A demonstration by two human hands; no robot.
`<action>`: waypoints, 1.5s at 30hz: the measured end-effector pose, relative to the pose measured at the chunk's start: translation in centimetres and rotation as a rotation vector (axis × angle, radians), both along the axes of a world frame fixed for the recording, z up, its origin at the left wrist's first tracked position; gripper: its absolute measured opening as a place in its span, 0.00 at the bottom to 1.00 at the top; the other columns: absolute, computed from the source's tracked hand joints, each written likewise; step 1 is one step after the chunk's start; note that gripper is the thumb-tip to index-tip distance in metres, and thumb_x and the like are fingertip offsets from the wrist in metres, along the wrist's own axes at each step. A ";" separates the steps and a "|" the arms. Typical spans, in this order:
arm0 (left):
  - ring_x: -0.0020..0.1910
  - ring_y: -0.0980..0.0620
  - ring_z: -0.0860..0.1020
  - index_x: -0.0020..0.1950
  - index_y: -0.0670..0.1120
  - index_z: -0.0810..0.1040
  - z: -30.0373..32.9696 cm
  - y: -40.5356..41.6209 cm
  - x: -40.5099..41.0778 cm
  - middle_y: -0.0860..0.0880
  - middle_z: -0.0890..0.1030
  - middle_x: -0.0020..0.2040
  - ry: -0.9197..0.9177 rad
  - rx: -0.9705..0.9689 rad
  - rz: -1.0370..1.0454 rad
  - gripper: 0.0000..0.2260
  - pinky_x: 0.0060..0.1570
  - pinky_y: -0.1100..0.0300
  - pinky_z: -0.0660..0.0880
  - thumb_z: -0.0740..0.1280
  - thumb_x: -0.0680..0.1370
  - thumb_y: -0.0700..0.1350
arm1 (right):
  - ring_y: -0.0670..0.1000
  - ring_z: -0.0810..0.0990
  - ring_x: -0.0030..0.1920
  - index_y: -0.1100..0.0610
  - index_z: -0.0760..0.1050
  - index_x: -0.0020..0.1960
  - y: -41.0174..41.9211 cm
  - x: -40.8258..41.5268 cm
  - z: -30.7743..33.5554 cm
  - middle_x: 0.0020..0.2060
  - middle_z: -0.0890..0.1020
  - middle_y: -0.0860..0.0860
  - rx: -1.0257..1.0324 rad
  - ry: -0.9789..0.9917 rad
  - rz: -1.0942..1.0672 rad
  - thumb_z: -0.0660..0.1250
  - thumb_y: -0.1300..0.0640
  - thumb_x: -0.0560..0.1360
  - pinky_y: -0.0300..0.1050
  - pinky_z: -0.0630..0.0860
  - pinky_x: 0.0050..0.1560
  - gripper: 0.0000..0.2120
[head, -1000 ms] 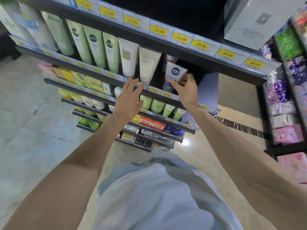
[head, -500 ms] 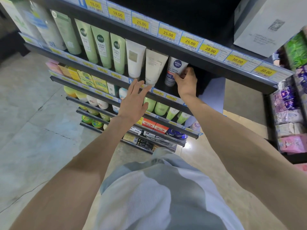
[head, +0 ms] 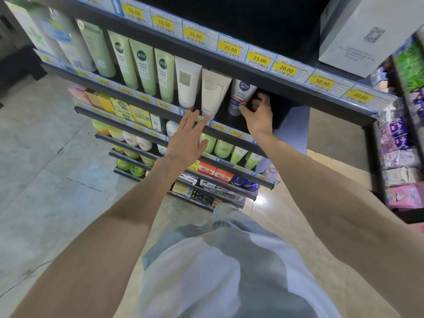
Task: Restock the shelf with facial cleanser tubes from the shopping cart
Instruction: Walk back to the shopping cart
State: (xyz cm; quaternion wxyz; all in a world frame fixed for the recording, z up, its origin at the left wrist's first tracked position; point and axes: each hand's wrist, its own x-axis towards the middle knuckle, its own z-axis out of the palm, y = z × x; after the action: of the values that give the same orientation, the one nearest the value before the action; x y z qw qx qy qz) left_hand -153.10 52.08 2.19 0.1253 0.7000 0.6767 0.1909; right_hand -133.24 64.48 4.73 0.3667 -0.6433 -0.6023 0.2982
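A white and grey Nivea Men cleanser tube [head: 241, 94] stands cap-down on the second shelf [head: 160, 115], at the right end of a row of tubes. My right hand [head: 258, 113] curls round its right side and lower end, thumb on the front. To its left stand a cream tube [head: 214, 91], a white tube [head: 188, 81] and green tubes [head: 142, 65]. My left hand [head: 188, 138] hovers open with spread fingers just in front of the shelf edge, below the cream tube. The shopping cart is out of view.
The shelf above carries yellow price tags [head: 229, 49] and a grey carton [head: 358, 31] at the right. Lower shelves hold boxes, jars and green tubes [head: 223, 148]. A side rack with pink and purple packs [head: 399, 157] stands at the right. Tiled floor lies to the left.
My right hand has pushed the Nivea tube deeper onto the shelf and upright beside the cream tube. My left hand has dropped slightly away from the shelf edge.
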 end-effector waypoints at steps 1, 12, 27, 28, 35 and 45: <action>0.83 0.46 0.47 0.83 0.53 0.57 0.2 -0.2 0.0 0.47 0.53 0.84 0.001 -0.007 -0.002 0.30 0.67 0.43 0.75 0.65 0.83 0.49 | 0.51 0.75 0.67 0.59 0.64 0.76 -0.8 0.4 0.2 0.68 0.76 0.55 -0.011 -0.033 0.023 0.74 0.53 0.77 0.46 0.72 0.69 0.34; 0.83 0.44 0.49 0.83 0.51 0.55 2.5 -4.1 4.0 0.44 0.54 0.84 0.161 -0.019 -0.101 0.30 0.79 0.41 0.54 0.60 0.84 0.57 | 0.56 0.65 0.75 0.52 0.58 0.80 -11.2 6.7 2.3 0.76 0.66 0.54 -0.023 -0.547 0.215 0.73 0.43 0.76 0.58 0.65 0.75 0.40; 0.83 0.44 0.50 0.83 0.51 0.55 3.1 -12.9 22.5 0.46 0.54 0.84 0.322 -0.044 -0.422 0.31 0.79 0.43 0.54 0.56 0.84 0.62 | 0.60 0.53 0.81 0.49 0.51 0.82 -30.0 26.4 0.8 0.81 0.57 0.55 -0.129 -0.802 0.083 0.67 0.32 0.75 0.62 0.55 0.78 0.45; 0.83 0.44 0.51 0.83 0.51 0.56 2.8 -13.9 24.6 0.46 0.55 0.83 0.322 -0.033 -0.454 0.31 0.79 0.43 0.54 0.56 0.83 0.62 | 0.60 0.53 0.81 0.49 0.51 0.82 -31.7 28.3 0.7 0.81 0.57 0.55 -0.145 -0.802 0.060 0.67 0.32 0.75 0.63 0.55 0.79 0.45; 0.83 0.44 0.50 0.83 0.52 0.55 1.6 -22.9 39.7 0.46 0.53 0.84 0.264 -0.043 -0.695 0.30 0.80 0.42 0.51 0.57 0.84 0.61 | 0.61 0.52 0.81 0.49 0.51 0.82 -45.9 41.4 -0.2 0.81 0.57 0.56 -0.277 -0.740 -0.149 0.66 0.31 0.75 0.63 0.55 0.78 0.45; 0.82 0.42 0.56 0.82 0.49 0.61 1.1 -33.3 61.3 0.45 0.59 0.82 0.206 -0.024 -1.140 0.29 0.78 0.41 0.58 0.60 0.84 0.60 | 0.60 0.53 0.81 0.49 0.50 0.83 -63.4 57.1 -0.7 0.81 0.58 0.55 -0.486 -0.625 -0.553 0.64 0.30 0.75 0.63 0.55 0.79 0.45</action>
State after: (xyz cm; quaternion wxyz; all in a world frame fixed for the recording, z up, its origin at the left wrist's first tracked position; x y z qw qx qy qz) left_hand -91.75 18.80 3.33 0.1499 0.9674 0.2035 0.0163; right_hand -76.14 1.12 4.03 0.0728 -0.9052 -0.4028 0.1142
